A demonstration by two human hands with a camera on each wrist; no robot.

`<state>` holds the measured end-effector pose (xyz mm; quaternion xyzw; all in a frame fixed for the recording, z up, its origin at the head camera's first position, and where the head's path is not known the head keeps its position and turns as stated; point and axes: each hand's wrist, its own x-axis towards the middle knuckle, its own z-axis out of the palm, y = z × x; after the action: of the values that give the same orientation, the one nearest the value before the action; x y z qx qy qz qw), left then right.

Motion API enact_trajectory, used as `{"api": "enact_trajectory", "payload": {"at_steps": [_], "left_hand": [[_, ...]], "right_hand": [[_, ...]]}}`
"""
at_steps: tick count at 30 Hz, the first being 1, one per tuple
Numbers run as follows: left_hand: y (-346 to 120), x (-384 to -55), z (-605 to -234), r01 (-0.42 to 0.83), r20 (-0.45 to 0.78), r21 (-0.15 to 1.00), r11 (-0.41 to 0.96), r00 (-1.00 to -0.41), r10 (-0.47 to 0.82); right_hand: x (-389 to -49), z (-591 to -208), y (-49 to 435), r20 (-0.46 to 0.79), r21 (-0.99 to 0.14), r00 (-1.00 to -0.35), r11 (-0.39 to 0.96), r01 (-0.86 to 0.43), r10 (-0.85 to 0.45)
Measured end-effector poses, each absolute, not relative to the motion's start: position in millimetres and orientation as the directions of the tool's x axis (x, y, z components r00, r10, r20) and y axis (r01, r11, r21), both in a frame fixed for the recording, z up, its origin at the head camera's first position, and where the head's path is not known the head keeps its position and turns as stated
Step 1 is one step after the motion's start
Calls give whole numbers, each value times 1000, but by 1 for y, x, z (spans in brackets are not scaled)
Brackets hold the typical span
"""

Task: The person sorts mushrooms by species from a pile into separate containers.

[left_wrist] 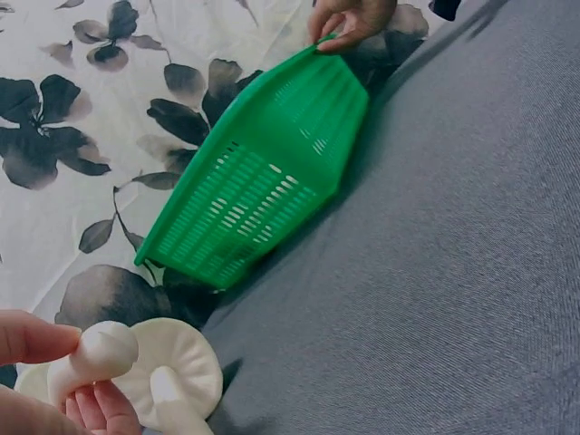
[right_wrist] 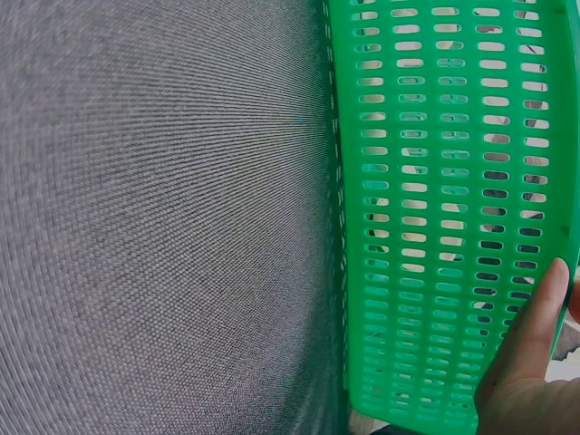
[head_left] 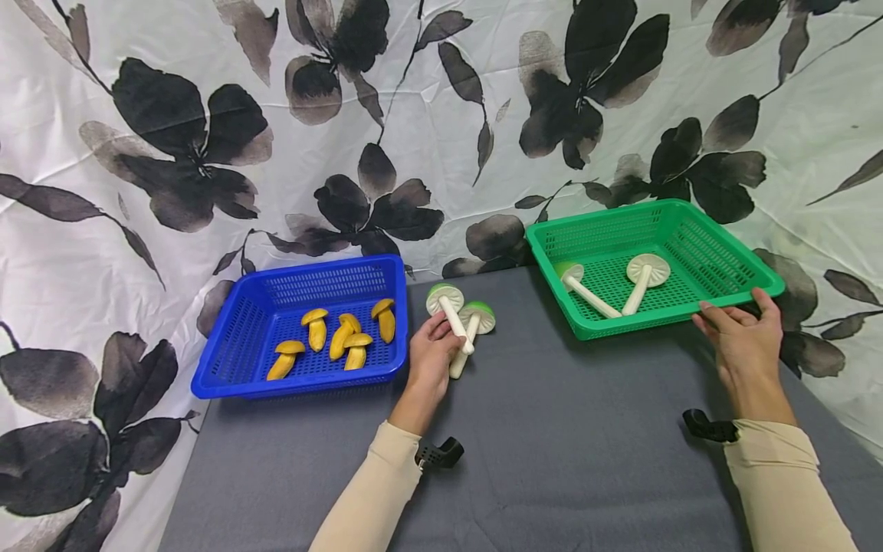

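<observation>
My left hand (head_left: 433,354) pinches the white stem of a green-capped toy mushroom (head_left: 451,320) between thumb and fingers. Close behind it, a second green-capped mushroom (head_left: 477,319) lies on the grey cloth. In the left wrist view the held stem (left_wrist: 107,350) shows end-on, with the other mushroom's pale underside (left_wrist: 195,362) beside it. At the right, my right hand (head_left: 745,345) grips the front rim of a green basket (head_left: 679,313) near its corner. Inside that basket lie two white-stemmed mushrooms, one (head_left: 582,287) at the left and one (head_left: 647,277) nearer the middle.
A blue basket (head_left: 303,387) stands left of my left hand and contains several yellow-brown toy mushrooms (head_left: 317,330). Grey cloth (head_left: 552,445) covers the table. Behind both baskets hangs a white curtain (head_left: 428,153) with dark flowers.
</observation>
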<state>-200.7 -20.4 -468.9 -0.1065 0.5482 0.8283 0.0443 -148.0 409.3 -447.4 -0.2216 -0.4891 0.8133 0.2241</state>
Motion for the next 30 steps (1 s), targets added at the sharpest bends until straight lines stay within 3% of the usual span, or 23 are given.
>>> {"api": "enact_trajectory", "payload": {"at_steps": [30], "left_hand": [[-11, -209, -433, -187, -165, 897, -400, -982, 88]], "right_hand": [[-147, -438, 405, -122, -945, -789, -313, -93, 603]]}}
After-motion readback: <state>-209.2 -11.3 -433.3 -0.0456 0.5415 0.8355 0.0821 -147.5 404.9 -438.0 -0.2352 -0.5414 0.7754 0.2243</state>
